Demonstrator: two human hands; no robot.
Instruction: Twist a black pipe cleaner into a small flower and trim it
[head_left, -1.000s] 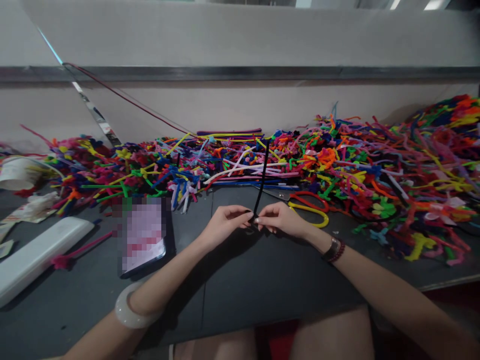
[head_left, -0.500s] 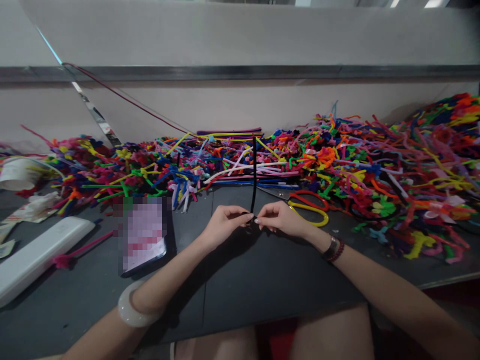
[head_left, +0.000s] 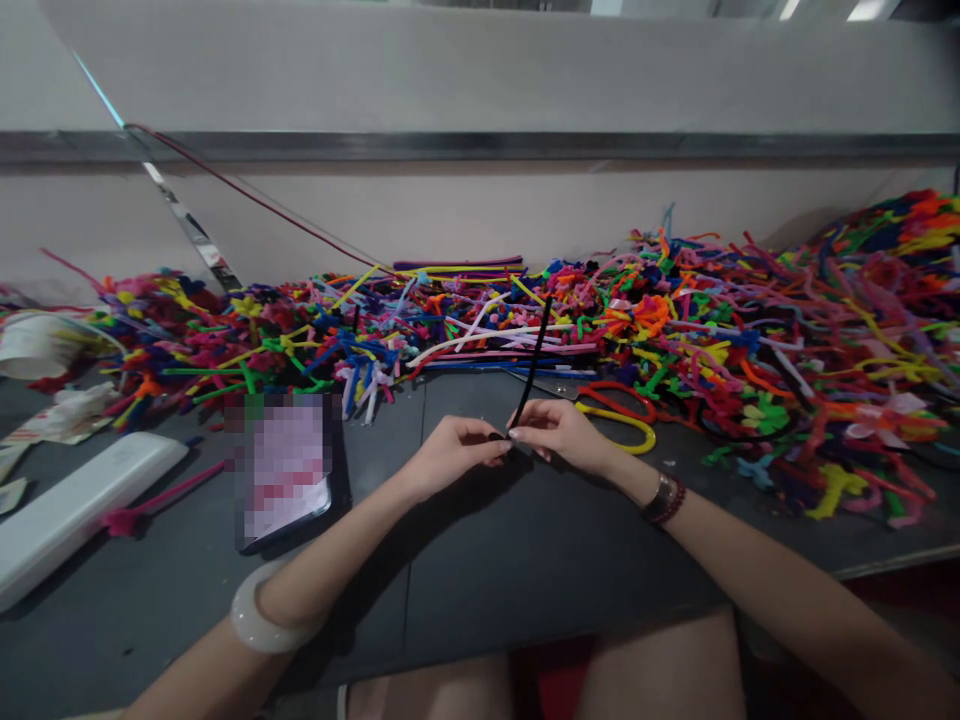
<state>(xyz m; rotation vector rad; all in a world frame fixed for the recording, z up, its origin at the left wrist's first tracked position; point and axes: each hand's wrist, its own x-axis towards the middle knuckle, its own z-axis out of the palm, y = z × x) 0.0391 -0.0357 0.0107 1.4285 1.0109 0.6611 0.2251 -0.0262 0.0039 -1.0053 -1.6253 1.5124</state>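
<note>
A black pipe cleaner [head_left: 535, 362] rises from between my fingertips, its upper end leaning to the right over the coloured pile. My left hand [head_left: 454, 452] pinches the bent lower part of it. Close beside, fingertips nearly touching the left ones, my right hand [head_left: 561, 434] grips the base of the upright part. The small bend between the fingers is mostly hidden. Just behind my right hand lie scissors [head_left: 637, 436] with red and yellow handles.
Colourful pipe cleaners [head_left: 465, 330] are heaped along the wall. A phone [head_left: 289, 475] with a blurred screen stands left of my hands. Farther left are a white case [head_left: 82, 515], a magenta piece [head_left: 172, 497], crumpled paper [head_left: 71, 412] and a white cup [head_left: 37, 345].
The black pipe cleaner has tilted from nearly upright to leaning right. My right fingers have shifted slightly and now close around its base.
</note>
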